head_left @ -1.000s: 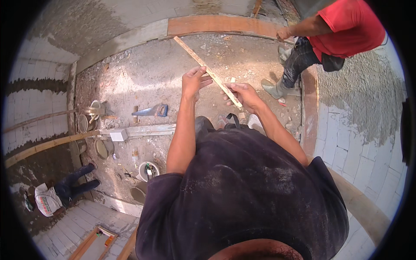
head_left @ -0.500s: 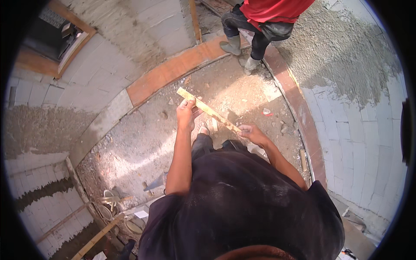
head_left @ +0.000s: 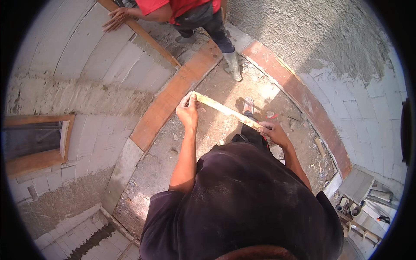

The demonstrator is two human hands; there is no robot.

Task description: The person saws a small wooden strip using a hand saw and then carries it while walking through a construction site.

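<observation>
1. Wooden strip (head_left: 229,111) in 2 hands, the person stands on gritty ground (head_left: 173,158); beyond rises a pale block wall (head_left: 364,121), its far part coated in rough grey plaster.

2. At the far side, a co-worker in a red shirt (head_left: 197,8) rests 1 palm near an upright timber (head_left: 149,39), perhaps for balance, since the booted legs stand well apart.

3. Along the foot of the walls run 2 boards, an orange one (head_left: 167,102) and a reddish-brown one (head_left: 299,93), presumably there to cover or edge the base.

4. That strip is held aloft, clear of the ground, in front of the dark shirt (head_left: 247,199), slanting down toward the right. Held by both ends, its pale middle lies bare, which likely keeps so slender a piece steady.

5. Left hand (head_left: 188,110): thumb and fingers are pinched on the farther end, a light grip that seems enough for thin wood.

6. Right hand (head_left: 277,133): fingers close on the nearer end; their undersides I can't make out.
</observation>
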